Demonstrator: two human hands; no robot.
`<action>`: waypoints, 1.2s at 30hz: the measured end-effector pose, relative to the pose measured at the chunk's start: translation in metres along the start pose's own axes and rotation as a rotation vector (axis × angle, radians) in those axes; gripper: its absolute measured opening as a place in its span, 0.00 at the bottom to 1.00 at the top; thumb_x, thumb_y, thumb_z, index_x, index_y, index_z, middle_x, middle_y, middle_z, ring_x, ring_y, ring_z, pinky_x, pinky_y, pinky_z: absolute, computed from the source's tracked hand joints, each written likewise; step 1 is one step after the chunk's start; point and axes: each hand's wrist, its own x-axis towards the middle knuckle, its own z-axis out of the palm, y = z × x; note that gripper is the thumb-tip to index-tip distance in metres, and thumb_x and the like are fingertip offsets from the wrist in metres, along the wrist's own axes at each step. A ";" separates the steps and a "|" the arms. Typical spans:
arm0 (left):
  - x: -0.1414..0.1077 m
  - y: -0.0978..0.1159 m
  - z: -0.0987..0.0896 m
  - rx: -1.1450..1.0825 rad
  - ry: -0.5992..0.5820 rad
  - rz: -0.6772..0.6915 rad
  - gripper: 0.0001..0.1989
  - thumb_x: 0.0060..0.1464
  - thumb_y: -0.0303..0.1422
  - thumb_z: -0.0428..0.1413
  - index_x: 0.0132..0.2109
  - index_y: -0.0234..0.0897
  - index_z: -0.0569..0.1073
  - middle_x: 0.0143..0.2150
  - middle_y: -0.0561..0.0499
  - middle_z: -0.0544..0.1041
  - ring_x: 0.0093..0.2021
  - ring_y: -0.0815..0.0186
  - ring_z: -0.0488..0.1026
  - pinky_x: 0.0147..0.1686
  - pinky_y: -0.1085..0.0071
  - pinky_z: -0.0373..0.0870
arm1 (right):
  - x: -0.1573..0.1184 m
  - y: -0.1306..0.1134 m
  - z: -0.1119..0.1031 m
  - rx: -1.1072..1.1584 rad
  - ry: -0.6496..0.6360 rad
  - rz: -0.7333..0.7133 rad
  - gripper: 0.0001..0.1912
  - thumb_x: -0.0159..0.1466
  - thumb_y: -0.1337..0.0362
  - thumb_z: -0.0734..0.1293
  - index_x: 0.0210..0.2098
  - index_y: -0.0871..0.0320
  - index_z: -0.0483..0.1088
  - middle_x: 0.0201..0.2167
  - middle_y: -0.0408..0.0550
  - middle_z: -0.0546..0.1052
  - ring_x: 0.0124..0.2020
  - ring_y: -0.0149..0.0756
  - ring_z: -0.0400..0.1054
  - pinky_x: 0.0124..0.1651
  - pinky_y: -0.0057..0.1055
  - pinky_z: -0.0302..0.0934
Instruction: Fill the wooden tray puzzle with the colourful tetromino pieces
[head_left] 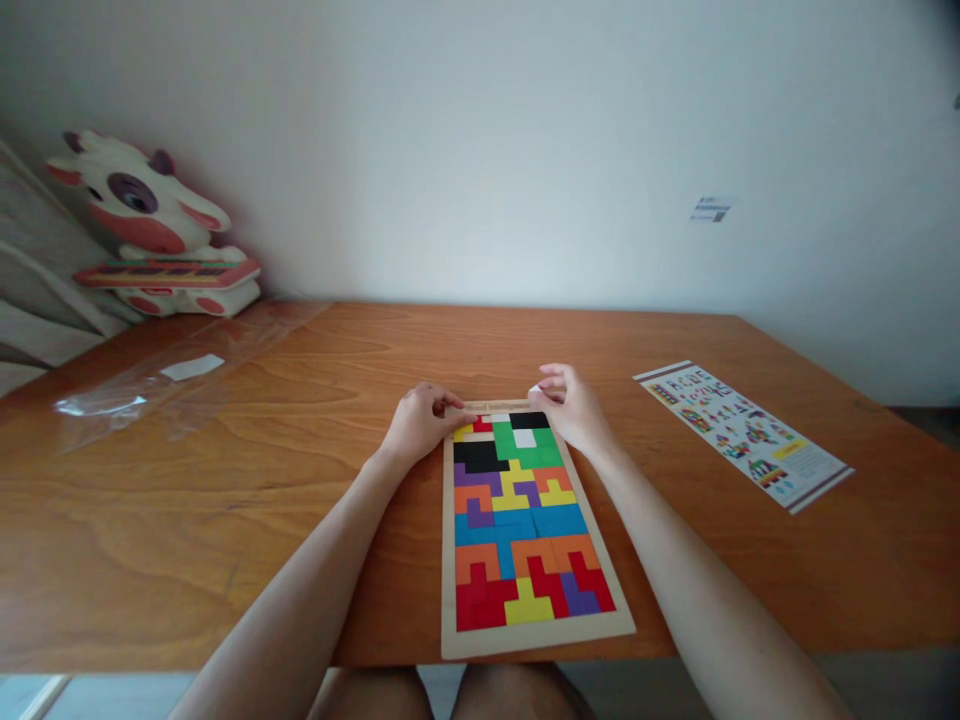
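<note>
A wooden puzzle board lies lengthwise in front of me, filled with interlocking coloured block pieces. My left hand is at its top left corner, thumb and forefinger closed together beside a yellow piece and a red piece. Whatever those fingertips may pinch is hidden. Just above the board's top right corner, my right hand pinches a small white puzzle piece. Near the top of the board are a black piece and a green piece, with white showing between them.
To the right lies a printed pattern sheet on the wooden table. Clear plastic wrapping spreads over the left side. A cow-shaped toy keyboard stands at the back left, against the wall.
</note>
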 end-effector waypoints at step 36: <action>-0.004 -0.003 0.002 0.124 -0.046 0.286 0.12 0.59 0.41 0.54 0.41 0.39 0.77 0.41 0.47 0.73 0.40 0.62 0.71 0.42 0.66 0.69 | 0.010 0.017 -0.058 -0.470 -0.260 0.015 0.04 0.58 0.65 0.72 0.34 0.57 0.77 0.35 0.51 0.81 0.35 0.38 0.75 0.40 0.33 0.67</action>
